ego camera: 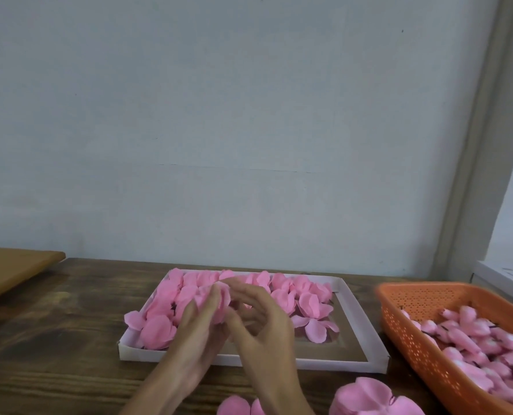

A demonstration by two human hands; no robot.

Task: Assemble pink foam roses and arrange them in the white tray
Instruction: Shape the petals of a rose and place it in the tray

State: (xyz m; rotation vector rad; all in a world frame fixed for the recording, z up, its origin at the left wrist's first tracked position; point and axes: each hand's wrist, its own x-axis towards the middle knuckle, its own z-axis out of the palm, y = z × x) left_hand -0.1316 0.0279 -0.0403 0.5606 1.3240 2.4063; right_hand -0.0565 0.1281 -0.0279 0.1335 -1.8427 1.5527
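Both hands meet above the middle of the white tray point(324, 365), which lies on a dark wooden table point(54, 324). The left hand point(198, 333) cups a pink foam rose point(216, 298), its fingers wrapped up round the petals. The right hand point(264, 333) curls in toward the same rose from the other side; it is blurred, so I cannot tell whether its fingertips pinch the petals or only touch them. Finished roses point(309, 304) fill the far and left parts of the tray. Right of the tray stands an orange perforated basket point(429, 298) holding pink buds point(474, 333). Just in front of the tray lie loose pink petals point(369, 396).
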